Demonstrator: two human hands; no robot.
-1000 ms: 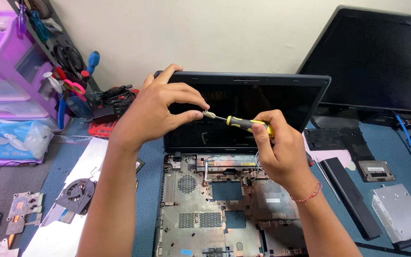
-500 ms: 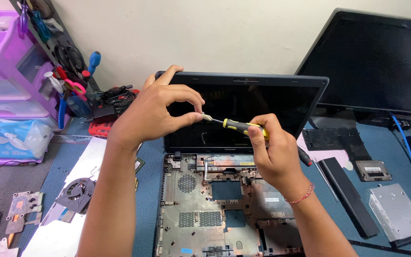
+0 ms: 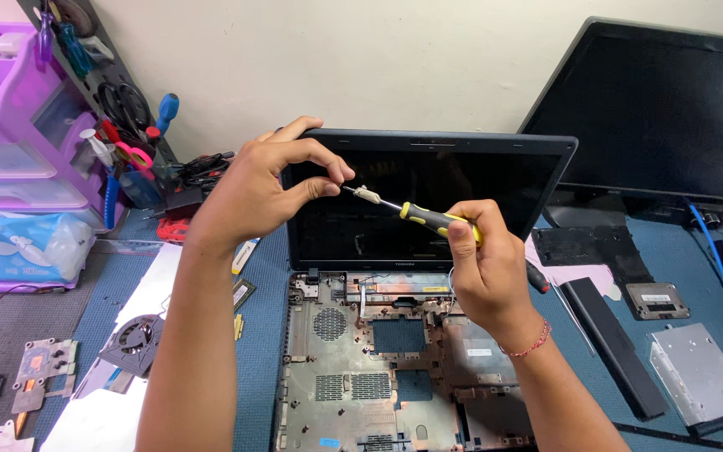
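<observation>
Right hand (image 3: 485, 272): grip closed around the yellow-and-black handle of a screwdriver (image 3: 428, 218), held up in front of the laptop screen (image 3: 462, 201). Shaft slants up and to the left, toward the other hand.

Left hand (image 3: 265, 188): thumb and forefinger pinched together at the screwdriver's tip. A small pale piece (image 3: 367, 194) sits on the shaft just beside those fingertips; what kind of part it is cannot be told. Other fingers of this hand curled loosely above.

Both hands raised above the open laptop base (image 3: 361, 377), not touching it. Base is stripped: keyboard side removed, bare frame with vent grilles and cut-outs showing. Screen stands upright behind the hands, dark.

Right wrist carries a thin red bracelet (image 3: 529, 341).

Surroundings on the table (image 3: 261, 335), blue mat surface:
- Small fan (image 3: 131, 343) to the left of the base, lying partly on a white sheet.
- Circuit boards (image 3: 39, 368) at the far left edge.
- Long black battery (image 3: 612, 347) to the right of the base; a silver drive (image 3: 700, 377) beyond it.
- Flat black cover panel (image 3: 592, 247) near the right of the screen.
- Purple drawer unit (image 3: 10, 125) at upper left, with a packet of tissues (image 3: 14, 247) in front of it.
- Hand tools (image 3: 127, 117) leaning against the wall.
- Large dark monitor (image 3: 671, 109) at upper right.
</observation>
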